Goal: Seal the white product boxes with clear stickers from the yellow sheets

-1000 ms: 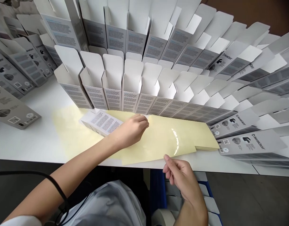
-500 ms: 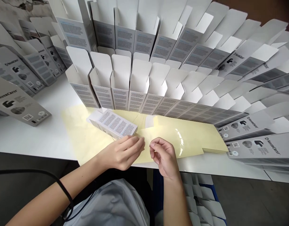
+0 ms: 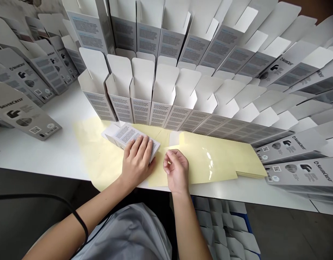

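Note:
A white printed carton (image 3: 124, 134) lies on its side on yellow sheets, left of the middle. My left hand (image 3: 137, 159) is over its right part, fingers across the printed top face and thumb down by the near right end, gripping it. Just right of the carton's end, my right hand (image 3: 177, 169) hovers over the yellow sheets with its fingers curled and thumb pressed to the forefinger. Whatever sits in that pinch, if anything, is too small to make out. A stack of yellow sheets (image 3: 226, 157) with a shiny clear strip (image 3: 210, 164) lies to the right.
Rows of upright cartons (image 3: 162, 112) with raised flaps line the back. More cartons (image 3: 26, 112) stand at the left, and others (image 3: 299, 171) lie at the right end of the white table (image 3: 285, 196). Below the edge is a blue crate (image 3: 244, 220) with cartons.
My left hand has gone from a pinch near my right hand to lying over the carton. My right hand has shifted slightly left and up, still pinched.

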`<state>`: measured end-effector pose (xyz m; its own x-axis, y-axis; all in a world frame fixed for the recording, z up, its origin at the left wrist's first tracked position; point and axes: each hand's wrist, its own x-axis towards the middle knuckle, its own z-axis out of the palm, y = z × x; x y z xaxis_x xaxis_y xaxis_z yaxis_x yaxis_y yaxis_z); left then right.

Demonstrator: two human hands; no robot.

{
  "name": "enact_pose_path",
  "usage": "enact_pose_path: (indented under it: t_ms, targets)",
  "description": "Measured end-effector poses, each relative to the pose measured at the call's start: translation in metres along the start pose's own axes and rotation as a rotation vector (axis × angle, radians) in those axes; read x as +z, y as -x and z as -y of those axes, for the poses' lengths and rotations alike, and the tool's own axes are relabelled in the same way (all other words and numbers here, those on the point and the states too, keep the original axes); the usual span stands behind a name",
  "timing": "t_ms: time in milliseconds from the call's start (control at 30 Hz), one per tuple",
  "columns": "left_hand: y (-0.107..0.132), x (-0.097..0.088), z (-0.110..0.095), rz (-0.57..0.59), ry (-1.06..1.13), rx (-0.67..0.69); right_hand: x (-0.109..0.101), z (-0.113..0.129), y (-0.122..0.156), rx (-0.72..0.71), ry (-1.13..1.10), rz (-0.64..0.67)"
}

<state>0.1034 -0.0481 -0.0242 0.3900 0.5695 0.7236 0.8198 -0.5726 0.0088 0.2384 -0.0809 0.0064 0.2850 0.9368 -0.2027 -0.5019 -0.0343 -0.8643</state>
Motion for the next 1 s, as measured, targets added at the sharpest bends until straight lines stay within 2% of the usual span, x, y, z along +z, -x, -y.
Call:
enact_pose_path:
  t_ms: [167,567,1000]
  targets:
    - [-0.002,-0.001,-0.002,-0.037,-0.008,-0.008,0.009,-0.009,-0.006,0.023,0.001,0.004]
    - [-0.005,0.001,-0.003,-0.105,0.041,-0.041,0.017,-0.012,-0.008,0.017,0.017,-0.039]
    - [-0.006,0.001,-0.003,-0.093,0.057,-0.071,0.016,-0.020,-0.010,0.003,0.060,-0.038]
